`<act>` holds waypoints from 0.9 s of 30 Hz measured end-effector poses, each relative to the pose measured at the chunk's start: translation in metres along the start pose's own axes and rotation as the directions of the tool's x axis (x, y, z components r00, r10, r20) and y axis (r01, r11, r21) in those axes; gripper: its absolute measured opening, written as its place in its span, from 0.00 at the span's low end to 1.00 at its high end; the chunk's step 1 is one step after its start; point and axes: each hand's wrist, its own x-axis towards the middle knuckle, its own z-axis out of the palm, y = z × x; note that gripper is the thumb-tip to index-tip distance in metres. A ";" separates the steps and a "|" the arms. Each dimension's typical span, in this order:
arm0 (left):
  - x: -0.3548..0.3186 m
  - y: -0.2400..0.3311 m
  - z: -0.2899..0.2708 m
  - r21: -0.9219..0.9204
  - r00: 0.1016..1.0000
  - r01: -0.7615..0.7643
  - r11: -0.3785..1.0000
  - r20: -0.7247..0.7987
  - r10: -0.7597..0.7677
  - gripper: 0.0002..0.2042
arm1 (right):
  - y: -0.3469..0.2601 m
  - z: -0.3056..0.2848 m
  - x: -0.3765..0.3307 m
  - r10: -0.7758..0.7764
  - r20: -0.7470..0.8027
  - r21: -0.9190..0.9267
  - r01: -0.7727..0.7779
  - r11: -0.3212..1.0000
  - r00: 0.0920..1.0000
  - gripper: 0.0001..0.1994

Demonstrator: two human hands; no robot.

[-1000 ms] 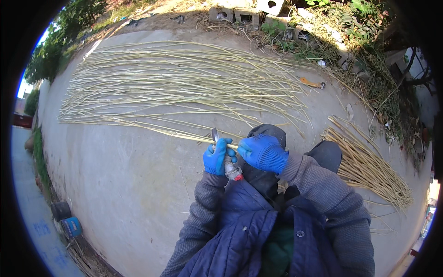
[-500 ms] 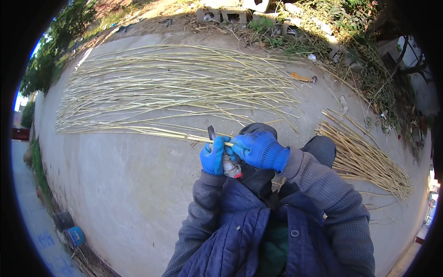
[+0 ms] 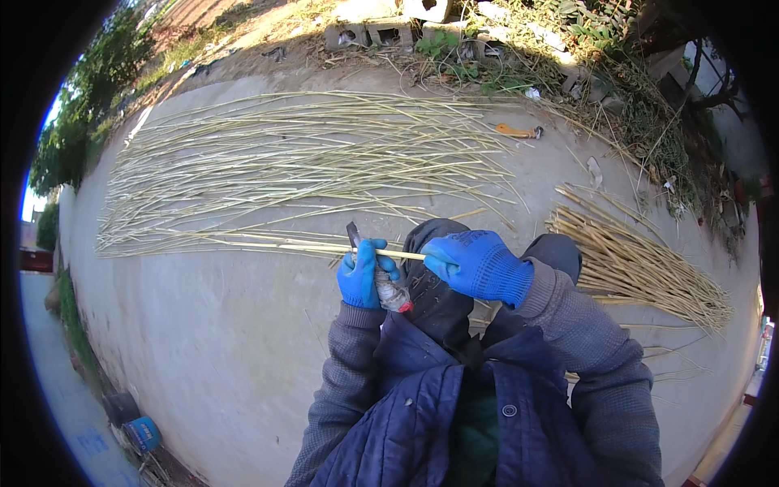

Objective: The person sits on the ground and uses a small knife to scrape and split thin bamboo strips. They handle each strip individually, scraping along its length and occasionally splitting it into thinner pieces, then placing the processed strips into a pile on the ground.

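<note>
Holding a stick above the floor.
Blue bucket at far left, then pale sticks spread flat; the left hand curls around a knife and apparently the stick, though the grip is partly hidden; the right hand is closed on the stick's right end; a bundle lies rightmost.

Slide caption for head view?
Right hand grips a pale stalk running through the left hand, which holds a wrapped-handle tool.
</note>
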 end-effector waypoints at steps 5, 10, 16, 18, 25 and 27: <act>-0.005 0.003 0.025 0.156 0.984 0.122 0.980 0.110 -0.140 0.17 | 0.008 0.001 -0.008 -0.117 -0.135 0.229 0.146 0.962 0.984 0.10; -0.019 -0.001 0.055 0.290 0.983 0.061 0.955 0.149 -0.108 0.20 | 0.017 0.006 -0.006 -0.051 -0.017 0.486 0.053 0.872 0.999 0.13; 0.000 0.013 0.050 0.339 0.940 0.097 0.936 0.279 -0.198 0.25 | 0.033 0.002 -0.002 0.083 -0.204 0.709 0.088 0.699 0.975 0.17; 0.016 0.022 0.056 0.287 0.976 0.121 0.950 0.139 -0.167 0.24 | 0.036 -0.002 0.009 0.200 -0.184 0.823 0.039 0.567 0.962 0.19; 0.110 0.068 0.076 0.203 0.689 0.148 0.968 0.681 -0.248 0.30 | 0.071 -0.041 0.015 0.246 -0.661 0.517 0.193 0.834 0.709 0.11; 0.132 0.068 0.073 0.494 0.960 0.062 0.867 0.209 -0.188 0.28 | 0.098 -0.053 -0.018 0.233 -0.793 0.453 0.289 0.843 0.563 0.11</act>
